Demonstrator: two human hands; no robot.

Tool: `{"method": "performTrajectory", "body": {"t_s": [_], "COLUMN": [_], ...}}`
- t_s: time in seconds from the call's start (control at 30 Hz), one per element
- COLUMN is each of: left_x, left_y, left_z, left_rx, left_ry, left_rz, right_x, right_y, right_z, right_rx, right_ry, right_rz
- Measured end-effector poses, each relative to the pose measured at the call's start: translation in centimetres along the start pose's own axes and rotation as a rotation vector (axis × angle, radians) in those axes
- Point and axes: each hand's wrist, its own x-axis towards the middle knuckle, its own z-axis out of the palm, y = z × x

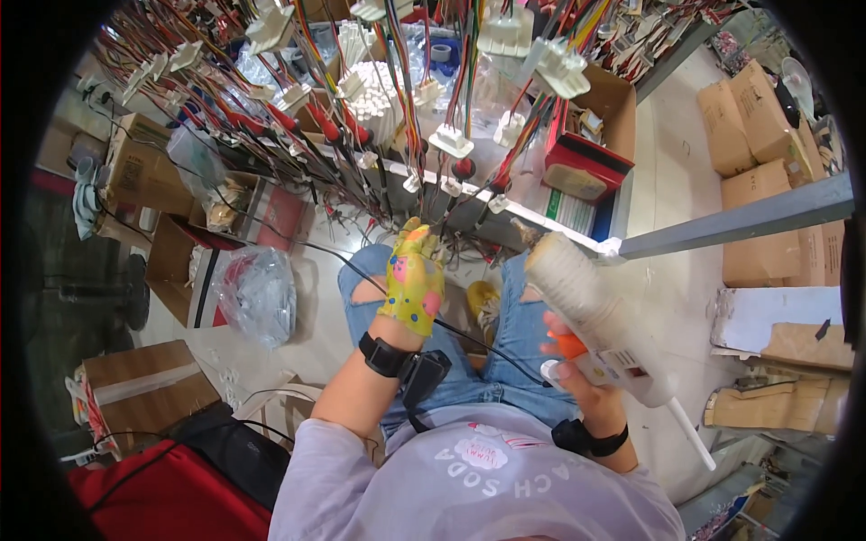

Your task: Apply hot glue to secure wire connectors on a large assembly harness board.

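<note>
Many white connectors [451, 140] hang at upper centre, how many finished unclear; the right hand [582, 374] grips a glue gun [618, 368], while the left hand [413, 278] shows no clear hold.

Yellow with pink and blue spots on the glove [412, 275]; whitish on the glue gun [618, 359], but bright orange on its trigger [570, 344]. White on the connectors [451, 141], mixed red, yellow, green and black on the wires [473, 68]. Faded blue on the jeans [514, 347], pale lilac on the shirt [397, 496].
</note>
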Motion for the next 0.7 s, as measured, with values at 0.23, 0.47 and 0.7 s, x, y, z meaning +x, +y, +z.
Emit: {"method": "performTrajectory", "body": {"t_s": [0.23,0.47,0.7], "left_x": [3.1,6.7,7.5], "left_y": [-3.1,-2.9,-1.8], "left_z": [-2.8,2.9,4.2], "left_rx": [0.240,-0.108,-0.343], "left_ry": [-0.120,-0.022,0.064], "left_rz": [0.140,-0.122,-0.147], "right_x": [0.1,0.2,0.2], "right_y": [0.8,1.0,0.8], "right_z": [-0.2,0.0,0.2], "right_rx": [0.016,0.051,0.072], "right_ry": [0.087,0.128,0.090], "right_rz": [-0.002,0.007,-0.030]}}
